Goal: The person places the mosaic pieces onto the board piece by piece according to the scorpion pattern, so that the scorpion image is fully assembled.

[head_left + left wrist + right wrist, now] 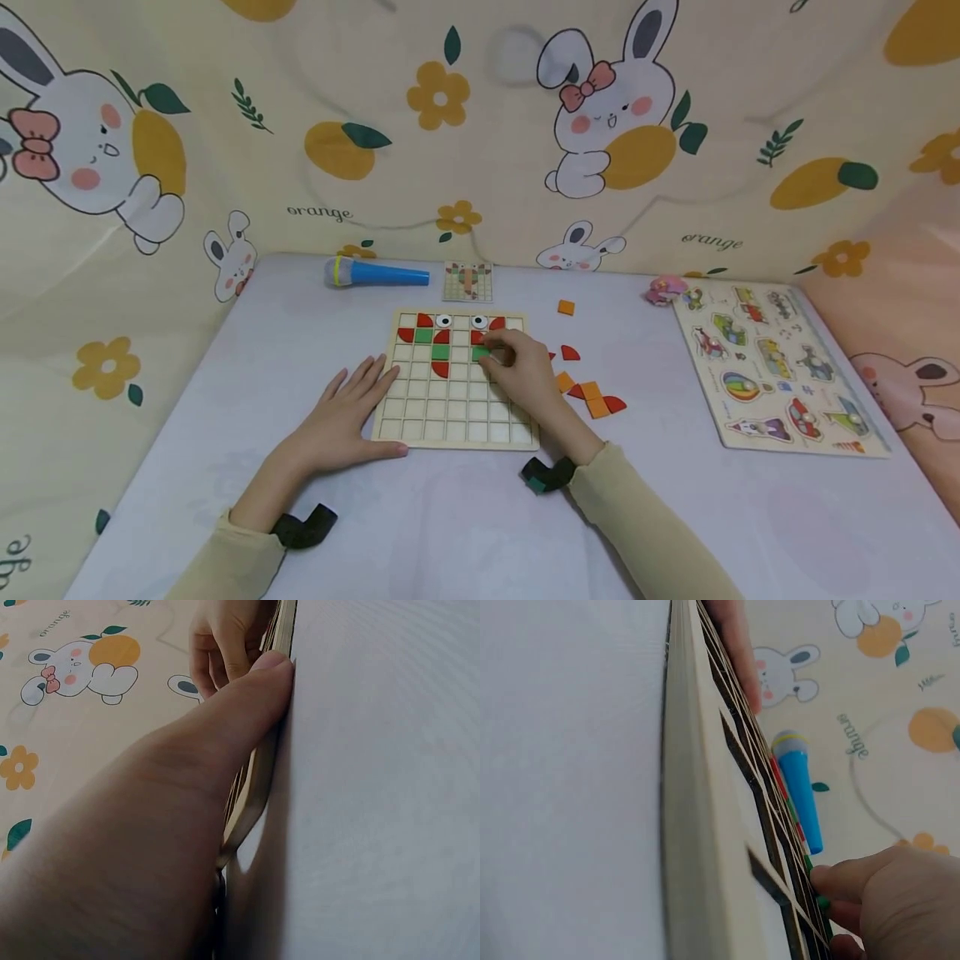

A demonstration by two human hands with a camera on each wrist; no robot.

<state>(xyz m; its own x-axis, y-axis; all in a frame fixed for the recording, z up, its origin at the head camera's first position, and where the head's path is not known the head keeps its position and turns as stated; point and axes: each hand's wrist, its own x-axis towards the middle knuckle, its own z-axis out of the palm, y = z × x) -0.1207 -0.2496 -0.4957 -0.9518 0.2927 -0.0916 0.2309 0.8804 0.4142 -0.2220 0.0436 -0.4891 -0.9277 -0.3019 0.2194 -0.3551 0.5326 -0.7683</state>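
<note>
**Green tile meets its grid**

The step in hand appears to be seating a square green tile (478, 355) in the upper right part of the pale wooden board (457, 445). The right hand (521, 367) pinches that tile between thumb and forefinger; the left hand (341, 425) lies flat, fingers spread, at the board's left edge. The next move likely calls for aligning straight sides with the thin raised ridges before letting go. Flat red quarter-circles (570, 353) and orange squares (591, 390) lie loose on the white worktop (450, 517), right of the board.
</note>
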